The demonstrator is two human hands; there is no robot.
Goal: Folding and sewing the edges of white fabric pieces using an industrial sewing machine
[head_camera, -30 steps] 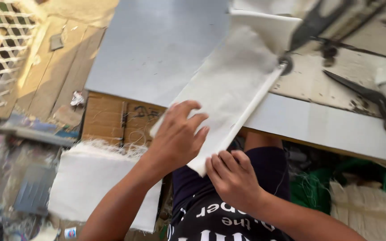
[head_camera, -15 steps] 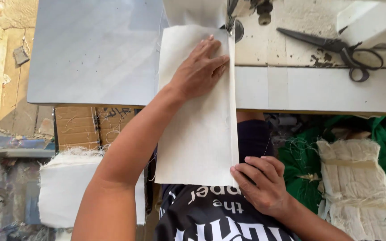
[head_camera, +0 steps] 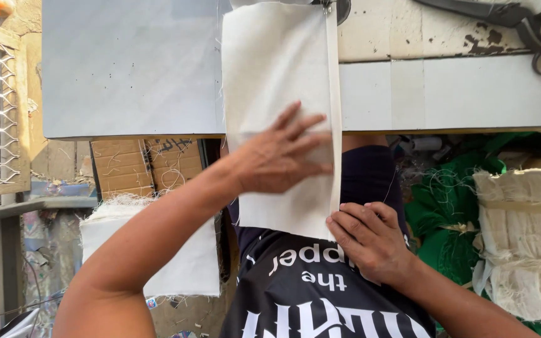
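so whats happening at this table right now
A person is working a piece of cream cloth that hangs over the front edge of a pale sewing table. The left hand lies flat on the cloth with fingers spread. The right hand pinches the cloth's lower right corner, where a folded strip runs up the right edge. Black scissors lie on the table at the right, untouched.

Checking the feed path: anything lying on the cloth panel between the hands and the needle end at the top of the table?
Nothing visible. The left hand lies flat on the cloth panel, the right hand pinches its lower right corner, and the cloth above them is bare. The scissors lie off to the right, clear of it.
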